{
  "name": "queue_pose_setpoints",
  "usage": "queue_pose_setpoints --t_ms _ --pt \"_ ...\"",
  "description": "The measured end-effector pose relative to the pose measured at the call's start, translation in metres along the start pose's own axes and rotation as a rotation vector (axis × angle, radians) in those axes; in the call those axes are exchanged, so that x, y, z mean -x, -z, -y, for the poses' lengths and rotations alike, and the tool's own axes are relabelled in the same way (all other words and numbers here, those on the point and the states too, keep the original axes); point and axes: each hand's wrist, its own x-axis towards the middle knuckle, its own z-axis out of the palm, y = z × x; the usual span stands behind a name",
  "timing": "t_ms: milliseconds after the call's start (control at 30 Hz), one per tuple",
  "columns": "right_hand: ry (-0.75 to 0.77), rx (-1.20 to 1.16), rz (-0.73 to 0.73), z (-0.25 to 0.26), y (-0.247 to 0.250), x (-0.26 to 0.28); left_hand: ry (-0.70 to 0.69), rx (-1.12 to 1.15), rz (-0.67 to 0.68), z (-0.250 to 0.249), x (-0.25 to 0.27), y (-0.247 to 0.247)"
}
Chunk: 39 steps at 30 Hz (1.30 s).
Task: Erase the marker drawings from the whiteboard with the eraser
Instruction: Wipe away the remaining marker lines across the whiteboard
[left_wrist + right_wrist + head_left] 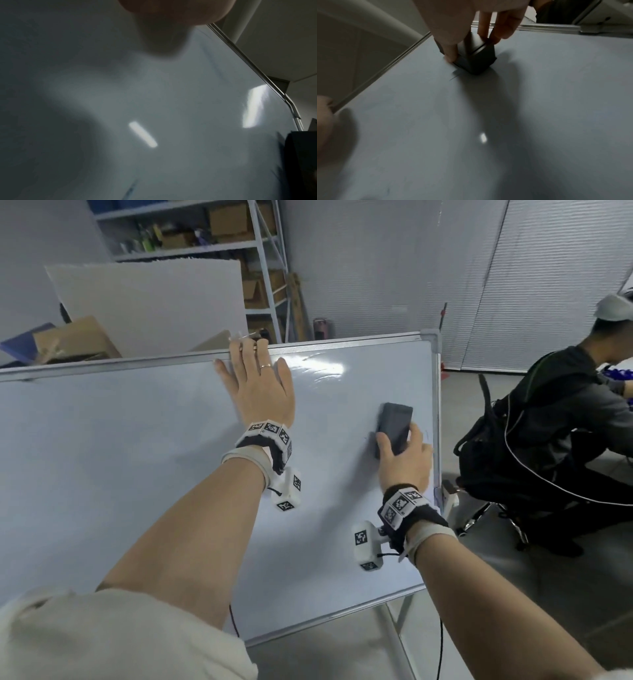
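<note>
A large whiteboard (120, 457) with a metal frame stands tilted in front of me. My left hand (257, 385) lies flat on it, fingers reaching over the top edge. My right hand (404, 453) grips a dark grey eraser (394, 428) pressed on the board near its right edge. In the right wrist view thumb and fingers pinch the eraser (476, 58), and a short dark marker streak (453, 77) shows just beside it. A faint mark (426, 434) lies right of the hand. The left wrist view shows the board (171, 108), glare and a dark stroke (130, 189) low down.
A seated person (555, 419) in dark clothes with a backpack is close to the board's right edge. Behind the board stand a white panel (147, 302), cardboard boxes (72, 340) and metal shelving (253, 268). The board's stand leg (397, 642) runs below.
</note>
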Motion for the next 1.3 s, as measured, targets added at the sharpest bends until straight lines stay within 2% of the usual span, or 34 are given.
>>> queue_pose_setpoints --t_ms 67,167,200,267,333,433,500,667,733,933,1100,1167,1233,1300 --pt "-0.081 0.034 -0.038 -0.007 0.009 -0.009 -0.015 0.009 -0.006 0.001 0.001 -0.001" --pt "-0.416 0.065 -0.076 -0.021 0.024 -0.017 -0.014 0.008 -0.021 0.0 0.001 -0.001" --pt "-0.484 0.078 -0.07 -0.026 0.026 -0.017 -0.006 0.012 -0.011 -0.001 0.001 0.0" --pt "-0.498 0.091 -0.069 -0.025 0.03 -0.015 0.004 0.023 0.004 -0.003 0.001 0.001" --pt "-0.393 0.073 -0.072 -0.018 0.028 -0.014 0.006 0.028 0.006 -0.003 0.002 0.003" --pt "-0.149 0.015 -0.03 0.0 0.017 -0.016 -0.003 0.024 0.001 -0.002 0.002 0.003" --pt "-0.086 0.042 -0.016 0.004 0.013 -0.022 -0.006 0.022 0.018 -0.003 0.002 0.005" --pt "-0.32 0.113 -0.137 -0.022 0.022 -0.031 -0.026 -0.015 0.062 0.005 0.003 0.01" --pt "-0.306 0.11 -0.126 -0.02 0.018 -0.022 -0.018 -0.022 0.064 0.004 0.002 0.011" --pt "0.157 -0.021 0.01 0.015 -0.022 0.032 -0.008 -0.024 0.1 0.007 0.001 0.02" --pt "0.446 -0.104 0.175 0.062 -0.045 0.065 -0.15 -0.059 0.162 0.03 -0.021 0.05" --pt "0.517 -0.104 0.187 0.08 -0.05 0.061 -0.065 -0.104 0.154 0.061 -0.036 0.059" --pt "0.507 -0.116 0.128 0.096 -0.055 0.056 0.044 -0.142 0.132 0.096 -0.039 0.064" --pt "0.485 -0.105 0.08 0.109 -0.063 0.06 0.005 -0.144 0.1 0.118 -0.033 0.068"
